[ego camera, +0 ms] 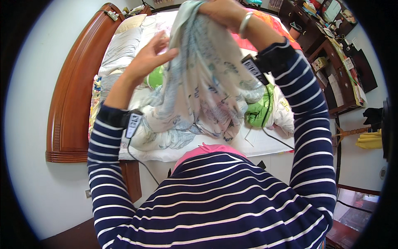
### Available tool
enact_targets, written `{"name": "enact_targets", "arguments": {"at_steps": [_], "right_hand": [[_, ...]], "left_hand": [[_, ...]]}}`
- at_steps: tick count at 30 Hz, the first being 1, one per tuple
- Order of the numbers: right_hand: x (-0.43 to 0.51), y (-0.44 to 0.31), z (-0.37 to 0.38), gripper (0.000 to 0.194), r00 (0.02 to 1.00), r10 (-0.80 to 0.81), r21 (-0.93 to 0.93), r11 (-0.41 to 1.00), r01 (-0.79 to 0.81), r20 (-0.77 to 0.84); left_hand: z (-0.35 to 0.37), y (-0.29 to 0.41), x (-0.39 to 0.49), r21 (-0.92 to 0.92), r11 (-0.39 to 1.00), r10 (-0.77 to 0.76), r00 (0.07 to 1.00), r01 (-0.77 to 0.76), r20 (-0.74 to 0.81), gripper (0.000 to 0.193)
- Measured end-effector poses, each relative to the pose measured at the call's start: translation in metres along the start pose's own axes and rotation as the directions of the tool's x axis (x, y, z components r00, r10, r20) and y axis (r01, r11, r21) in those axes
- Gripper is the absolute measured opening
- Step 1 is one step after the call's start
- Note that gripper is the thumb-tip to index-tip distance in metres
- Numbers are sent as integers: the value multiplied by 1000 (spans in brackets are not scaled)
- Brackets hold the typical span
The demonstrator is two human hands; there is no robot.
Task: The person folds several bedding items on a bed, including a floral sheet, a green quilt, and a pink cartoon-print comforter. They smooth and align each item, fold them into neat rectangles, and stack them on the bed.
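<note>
A thin, pale floral cloth (214,71), patterned in blue and pink, hangs in folds from my right hand (222,12), which grips its top edge near the upper rim of the view. My left hand (154,56) is beside the cloth's left side with thumb and fingers apart; it holds nothing, and whether the fingertips touch the cloth cannot be told. The lower part of the cloth lies bunched on the white-sheeted bed (248,149) before me. Behind and beside it, a green and white quilt (259,113) shows partly.
A wooden headboard (73,93) rises at the left, by grey-white pillows (122,46). Red-orange bedding (270,23) lies on the bed's far right. A cluttered wooden cabinet (337,74) stands at the right. Black cables (144,166) run from both my wrists.
</note>
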State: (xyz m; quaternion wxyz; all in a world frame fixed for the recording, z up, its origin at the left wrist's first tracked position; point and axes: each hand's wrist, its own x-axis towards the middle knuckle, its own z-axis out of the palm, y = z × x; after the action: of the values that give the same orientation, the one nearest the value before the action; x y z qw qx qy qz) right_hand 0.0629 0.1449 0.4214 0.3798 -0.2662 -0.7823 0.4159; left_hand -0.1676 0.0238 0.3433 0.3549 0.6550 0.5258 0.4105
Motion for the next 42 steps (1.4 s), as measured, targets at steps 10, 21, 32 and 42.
{"name": "enact_targets", "arguments": {"at_steps": [10, 21, 32, 42], "right_hand": [[-108, 193, 32, 89, 974, 133, -218, 972, -91, 185], [-201, 330, 71, 23, 850, 520, -337, 819, -465, 91], [-196, 310, 165, 128, 727, 531, -465, 824, -324, 435], [-155, 335, 201, 24, 854, 450, -464, 834, -297, 261]], "left_hand": [[-62, 33, 7, -535, 845, -137, 960, -15, -243, 24], [-183, 60, -35, -599, 778, -50, 932, -188, -358, 23], [-193, 103, -88, -585, 774, 159, 969, -242, -190, 31], [-340, 97, -179, -290, 956, -135, 808, -46, -573, 40]]}}
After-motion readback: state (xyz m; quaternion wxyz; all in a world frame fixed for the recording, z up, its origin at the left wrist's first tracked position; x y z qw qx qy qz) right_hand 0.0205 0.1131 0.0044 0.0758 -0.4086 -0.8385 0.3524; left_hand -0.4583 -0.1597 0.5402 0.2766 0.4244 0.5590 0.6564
